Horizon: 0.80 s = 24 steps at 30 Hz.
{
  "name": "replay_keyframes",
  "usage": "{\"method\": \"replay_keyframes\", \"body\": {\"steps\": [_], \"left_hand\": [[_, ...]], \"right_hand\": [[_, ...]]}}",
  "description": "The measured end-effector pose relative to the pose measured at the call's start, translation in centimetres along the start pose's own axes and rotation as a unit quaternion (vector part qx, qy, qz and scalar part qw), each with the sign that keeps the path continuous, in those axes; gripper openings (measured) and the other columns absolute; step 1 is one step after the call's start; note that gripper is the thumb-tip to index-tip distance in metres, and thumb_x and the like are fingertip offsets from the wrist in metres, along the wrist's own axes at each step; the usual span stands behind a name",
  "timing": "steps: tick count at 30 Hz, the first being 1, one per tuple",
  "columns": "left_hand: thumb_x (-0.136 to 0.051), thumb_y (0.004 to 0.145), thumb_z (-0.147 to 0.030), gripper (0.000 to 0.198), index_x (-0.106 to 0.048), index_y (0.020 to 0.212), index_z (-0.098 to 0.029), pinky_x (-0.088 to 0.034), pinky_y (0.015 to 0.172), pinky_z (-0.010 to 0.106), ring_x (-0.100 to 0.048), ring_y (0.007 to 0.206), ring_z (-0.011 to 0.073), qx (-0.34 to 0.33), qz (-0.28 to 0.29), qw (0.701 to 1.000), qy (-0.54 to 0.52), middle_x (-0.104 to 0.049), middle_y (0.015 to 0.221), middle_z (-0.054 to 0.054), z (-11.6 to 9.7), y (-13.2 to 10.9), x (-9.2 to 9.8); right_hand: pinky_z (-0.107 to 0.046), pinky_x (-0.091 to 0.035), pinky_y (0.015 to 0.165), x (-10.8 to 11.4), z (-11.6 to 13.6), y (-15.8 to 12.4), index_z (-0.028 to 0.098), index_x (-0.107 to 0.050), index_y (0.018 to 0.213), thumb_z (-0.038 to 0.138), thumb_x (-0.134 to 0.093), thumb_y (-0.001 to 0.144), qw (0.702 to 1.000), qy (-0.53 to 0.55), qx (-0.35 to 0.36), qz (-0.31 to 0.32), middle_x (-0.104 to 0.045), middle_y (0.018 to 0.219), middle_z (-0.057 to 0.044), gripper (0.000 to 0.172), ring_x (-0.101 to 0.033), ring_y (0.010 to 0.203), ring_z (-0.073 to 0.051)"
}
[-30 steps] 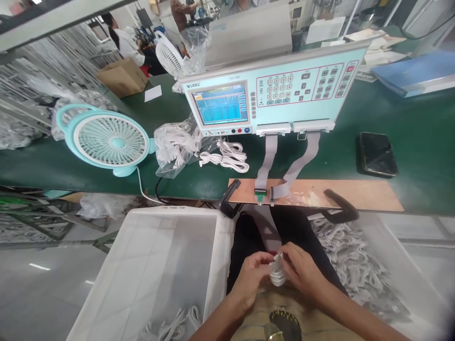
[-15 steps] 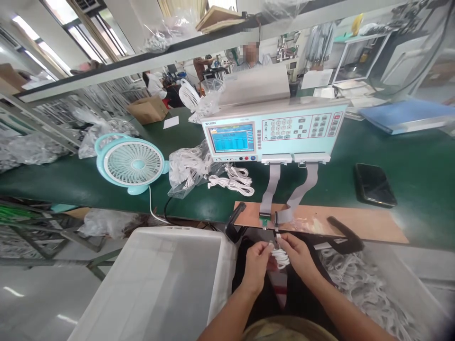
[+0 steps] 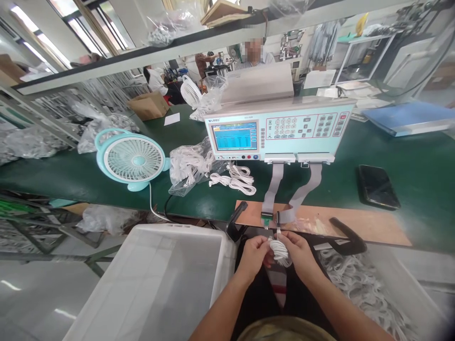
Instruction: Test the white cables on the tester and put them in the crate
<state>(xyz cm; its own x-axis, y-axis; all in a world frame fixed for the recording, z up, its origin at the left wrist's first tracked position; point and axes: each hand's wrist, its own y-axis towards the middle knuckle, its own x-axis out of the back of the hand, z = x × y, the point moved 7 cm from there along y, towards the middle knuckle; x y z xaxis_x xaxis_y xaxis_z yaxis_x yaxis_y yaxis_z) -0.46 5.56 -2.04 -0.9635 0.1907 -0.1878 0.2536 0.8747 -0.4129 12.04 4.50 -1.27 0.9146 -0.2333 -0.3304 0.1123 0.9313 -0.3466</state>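
Observation:
A coiled white cable (image 3: 279,253) hangs between my two hands, over the gap below the table edge. My right hand (image 3: 298,253) is closed in a pinch on one end of it, with the plug at the end of the right-hand test lead (image 3: 278,220); how deep it sits I cannot tell. My left hand (image 3: 254,255) pinches the cable's other end, just below the small green circuit board (image 3: 267,221) on the left-hand lead. Grey ribbon cables (image 3: 274,187) run from both leads up to a cable tester (image 3: 305,137) with a lit blue screen.
White bundled cables (image 3: 241,180) and a bagged pile (image 3: 190,163) lie left of the tester, beside a turquoise fan (image 3: 138,161). A phone (image 3: 378,186) lies right. A white bin (image 3: 142,237) stands left below; many cables (image 3: 369,289) fill the right. Black clamps (image 3: 236,221) grip the board (image 3: 320,220).
My right hand has brought its cable end up to the right-hand lead. My left hand has shifted slightly up with its end. The screen display looks different, and the view has shifted a little.

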Motion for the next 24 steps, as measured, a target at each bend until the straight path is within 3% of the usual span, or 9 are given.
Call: {"method": "replay_keyframes", "body": {"steps": [3,8,14,20,24], "left_hand": [[-0.058,0.077,-0.032,0.024,-0.061,0.061,-0.015,-0.039,0.045,0.022,-0.049,0.050,0.0126,-0.055,0.018,0.997,0.053,-0.057,0.058,0.001,-0.8,0.4,0.2],[-0.053,0.079,-0.022,0.023,-0.058,0.058,-0.016,-0.038,0.062,0.022,-0.048,0.068,0.0144,-0.169,-0.050,0.982,0.063,-0.055,0.069,0.002,-2.0,0.4,0.6],[-0.054,0.082,-0.028,0.025,-0.059,0.061,-0.015,-0.034,0.059,0.024,-0.042,0.061,0.0127,-0.154,-0.085,0.983,0.053,-0.050,0.060,-0.001,-1.6,0.9,0.5],[-0.061,0.079,-0.034,0.026,-0.062,0.063,-0.013,-0.038,0.060,0.024,-0.045,0.060,0.0121,-0.139,-0.138,0.980,-0.039,-0.053,0.061,0.001,-0.8,0.6,0.3],[-0.062,0.078,-0.042,0.031,-0.064,0.070,-0.012,-0.039,0.057,0.025,-0.046,0.058,0.0121,-0.125,-0.135,0.979,-0.086,-0.056,0.062,0.003,0.0,1.1,-0.2]], "right_hand": [[-0.025,-0.039,0.047,0.0,-0.4,0.3,0.017,-0.066,0.066,0.049,-0.082,0.059,0.999,0.037,-0.017,-0.021,-0.059,0.055,0.000,0.037,-0.048,0.048,-0.013],[-0.029,-0.045,0.060,0.2,-0.3,0.4,0.017,-0.071,0.072,0.048,-0.082,0.060,1.000,0.023,-0.007,-0.008,-0.064,0.064,-0.002,0.035,-0.055,0.058,-0.017],[-0.027,-0.046,0.066,0.6,-0.3,0.4,0.017,-0.074,0.080,0.048,-0.079,0.065,1.000,-0.017,-0.012,0.002,-0.068,0.071,-0.003,0.035,-0.058,0.067,-0.018],[-0.027,-0.047,0.069,0.4,-0.4,0.5,0.018,-0.074,0.081,0.049,-0.079,0.065,1.000,-0.025,-0.005,0.007,-0.070,0.076,-0.004,0.035,-0.060,0.071,-0.020],[-0.029,-0.048,0.070,0.7,0.1,0.8,0.018,-0.074,0.081,0.050,-0.078,0.066,0.999,-0.033,0.006,0.005,-0.071,0.077,-0.004,0.036,-0.061,0.071,-0.020]]}}
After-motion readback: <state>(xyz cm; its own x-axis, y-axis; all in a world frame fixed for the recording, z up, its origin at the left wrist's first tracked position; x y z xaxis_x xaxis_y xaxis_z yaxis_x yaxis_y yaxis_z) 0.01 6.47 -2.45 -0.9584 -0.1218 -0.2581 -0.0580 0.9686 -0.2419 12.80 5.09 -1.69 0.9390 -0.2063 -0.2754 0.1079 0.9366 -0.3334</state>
